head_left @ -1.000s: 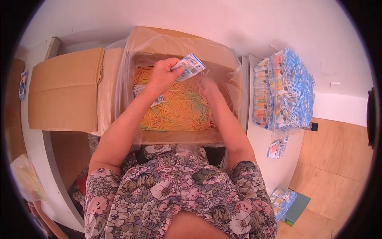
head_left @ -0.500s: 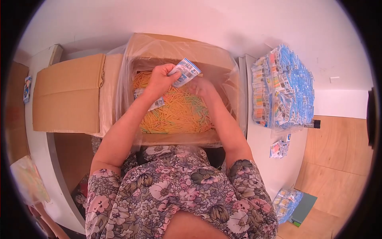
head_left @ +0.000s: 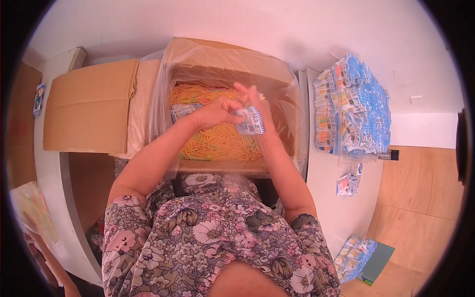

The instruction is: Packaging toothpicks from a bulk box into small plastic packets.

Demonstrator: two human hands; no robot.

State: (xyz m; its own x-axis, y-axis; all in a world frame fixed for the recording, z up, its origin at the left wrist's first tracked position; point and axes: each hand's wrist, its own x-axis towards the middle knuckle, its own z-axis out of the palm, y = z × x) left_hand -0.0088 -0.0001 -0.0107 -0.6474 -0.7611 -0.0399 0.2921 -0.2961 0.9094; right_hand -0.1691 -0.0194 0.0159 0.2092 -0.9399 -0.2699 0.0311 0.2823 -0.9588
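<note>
I see both hands over the plastic-lined carton (head_left: 232,54). The left hand (head_left: 215,113) and right hand (head_left: 255,101) each pinch 1 small printed packet (head_left: 250,121), held between their fingertips, just above the yellow sticks (head_left: 217,143).

Both forearms reaching forward, bare below flowered sleeves. Left hand (head_left: 213,113) curled, fingertips pinched together, touching the right hand (head_left: 257,106), whose fingers (head_left: 242,89) point up, slightly spread.
</note>
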